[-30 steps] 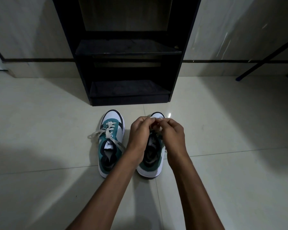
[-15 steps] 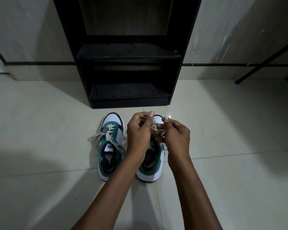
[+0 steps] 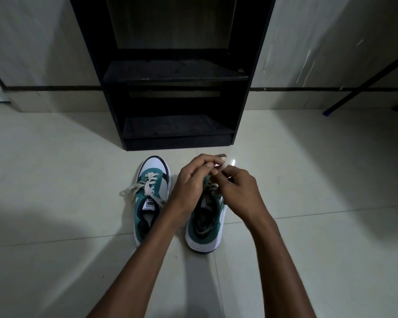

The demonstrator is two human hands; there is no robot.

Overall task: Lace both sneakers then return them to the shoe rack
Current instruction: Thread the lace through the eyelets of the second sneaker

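Two teal, white and black sneakers stand side by side on the tiled floor, toes toward the rack. The left sneaker (image 3: 151, 198) has a cream lace threaded and tied, with loops spread to both sides. Over the front of the right sneaker (image 3: 205, 228) both my hands meet. My left hand (image 3: 193, 182) and my right hand (image 3: 237, 191) each pinch a part of that shoe's cream lace (image 3: 222, 160), which loops up above the fingers. The toe of the right sneaker is hidden behind my hands.
A black shoe rack (image 3: 170, 72) stands against the wall right behind the sneakers, its two visible shelves bare. A dark slanted pole (image 3: 363, 86) with a blue foot leans at the far right. Pale floor tiles (image 3: 55, 157) spread on all sides.
Both hands have lifted a little from the right sneaker's tongue toward its toe, and a loop of lace now shows above the fingers. The left sneaker has not moved.
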